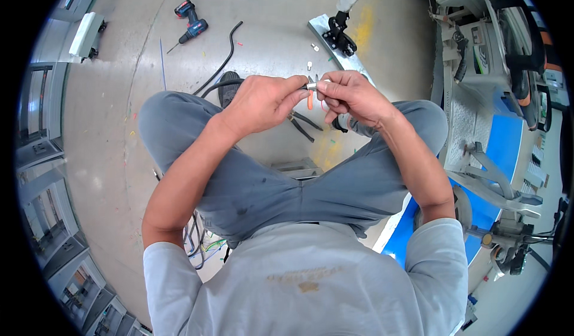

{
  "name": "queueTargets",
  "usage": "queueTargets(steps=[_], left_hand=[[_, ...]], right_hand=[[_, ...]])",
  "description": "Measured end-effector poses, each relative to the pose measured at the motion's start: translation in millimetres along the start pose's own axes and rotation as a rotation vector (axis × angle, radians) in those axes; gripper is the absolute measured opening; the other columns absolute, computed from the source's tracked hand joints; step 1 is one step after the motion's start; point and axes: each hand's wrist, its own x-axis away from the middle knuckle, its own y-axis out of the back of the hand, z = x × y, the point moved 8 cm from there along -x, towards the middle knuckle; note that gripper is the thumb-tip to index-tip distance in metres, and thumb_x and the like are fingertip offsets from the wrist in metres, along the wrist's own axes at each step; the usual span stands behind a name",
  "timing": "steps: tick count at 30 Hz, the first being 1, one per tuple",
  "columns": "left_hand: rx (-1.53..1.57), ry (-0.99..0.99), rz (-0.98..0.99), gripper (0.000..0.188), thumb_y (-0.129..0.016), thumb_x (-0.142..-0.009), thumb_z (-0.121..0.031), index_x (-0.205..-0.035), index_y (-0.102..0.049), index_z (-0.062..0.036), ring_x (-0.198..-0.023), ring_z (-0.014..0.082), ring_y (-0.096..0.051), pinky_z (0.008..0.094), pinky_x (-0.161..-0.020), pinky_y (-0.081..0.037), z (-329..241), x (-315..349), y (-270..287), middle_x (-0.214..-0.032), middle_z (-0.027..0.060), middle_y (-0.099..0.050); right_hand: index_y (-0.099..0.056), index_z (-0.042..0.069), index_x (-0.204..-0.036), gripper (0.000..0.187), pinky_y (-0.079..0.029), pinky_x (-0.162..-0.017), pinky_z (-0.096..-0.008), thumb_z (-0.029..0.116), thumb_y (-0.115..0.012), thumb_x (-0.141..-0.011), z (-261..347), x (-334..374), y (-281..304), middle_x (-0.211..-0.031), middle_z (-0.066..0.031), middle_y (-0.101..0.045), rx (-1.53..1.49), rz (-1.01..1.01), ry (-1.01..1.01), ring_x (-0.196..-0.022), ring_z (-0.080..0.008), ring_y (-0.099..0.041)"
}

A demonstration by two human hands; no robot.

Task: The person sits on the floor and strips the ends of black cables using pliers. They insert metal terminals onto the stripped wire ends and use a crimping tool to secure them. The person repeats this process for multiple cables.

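In front of my knees, my left hand [261,101] is closed round the end of a thick black cable [222,84], thumb and fingers pinching it. My right hand [354,95] pinches a small silver cable lug [312,86] at the cable's tip. Whether the wire sits fully inside the lug is too small to tell. Below my hands lies a pair of dark-handled pliers or cutters [305,124], its head partly hidden by my left hand. Just under the lug shows an orange handle [310,101] of another tool, mostly covered by my hands.
A cordless drill [192,23] lies on the floor at far left, near a loose black cable piece [232,42]. Two loose lugs [310,66] lie beyond my hands. A metal bar [356,63] carries a black tool [341,37]. Cluttered equipment [508,55] stands at right.
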Motion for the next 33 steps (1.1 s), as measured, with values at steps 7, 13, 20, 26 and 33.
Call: queueTargets(steps=[7, 13, 20, 26, 33], left_hand=[[0.393, 0.106, 0.156, 0.026, -0.065, -0.104, -0.022, -0.124, -0.07, -0.0042, -0.059, 0.0144, -0.049, 0.0304, -0.058, -0.042, 4.4, 9.1, -7.3, -0.068, 0.005, -0.058], [0.609, 0.211, 0.181, 0.031, -0.063, -0.106, -0.024, -0.126, -0.07, -0.0008, -0.074, 0.0059, -0.05, 0.0258, -0.065, -0.043, 7.3, 6.3, -9.2, -0.081, -0.0014, -0.062], [0.567, 0.171, 0.067, 0.032, -0.062, -0.107, -0.026, -0.125, -0.071, -0.0002, -0.082, 0.0081, -0.054, 0.0267, -0.075, -0.047, 7.0, 1.0, 9.4, -0.091, 0.0016, -0.068], [0.61, 0.185, 0.107, 0.032, -0.062, -0.107, -0.026, -0.124, -0.071, -0.0001, -0.082, 0.0086, -0.055, 0.027, -0.075, -0.047, 4.7, -2.2, 2.3, -0.092, 0.0031, -0.07], [0.689, 0.329, 0.254, 0.032, -0.065, -0.106, -0.024, -0.125, -0.072, 0.0006, -0.083, 0.0064, -0.054, 0.0256, -0.075, -0.047, 16.9, -2.1, -10.3, -0.09, 0.0002, -0.069]], right_hand=[[-0.069, -0.003, -0.094, 0.025, -0.05, -0.058, -0.0279, 0.02, -0.067, -0.103, 35.9, 22.1, -14.8, -0.071, -0.0052, -0.063, 0.516, -0.049, 0.254, -0.067, -0.0117, -0.068], [-0.07, -0.002, -0.093, 0.021, -0.051, -0.058, -0.0288, 0.016, -0.068, -0.102, 51.1, 20.5, -16.0, -0.072, -0.0079, -0.066, 0.655, 0.0, 0.536, -0.064, -0.0141, -0.068], [-0.073, 0.0, -0.104, 0.029, -0.051, -0.061, -0.0278, 0.028, -0.064, -0.105, 69.8, 25.4, 1.7, -0.073, -0.0045, -0.065, 0.479, 0.003, 0.387, -0.066, -0.0121, -0.062], [-0.069, -0.004, -0.101, 0.02, -0.051, -0.059, -0.0274, 0.015, -0.063, -0.104, 76.3, 36.1, -9.3, -0.072, -0.0047, -0.062, 0.734, -0.085, 0.429, -0.064, -0.0109, -0.064], [-0.068, -0.003, -0.092, 0.013, -0.049, -0.064, -0.0449, 0.01, -0.071, -0.093, 75.7, 40.9, -15.9, -0.078, -0.0185, -0.064, 0.943, -0.179, 0.816, -0.07, -0.0399, -0.061]])
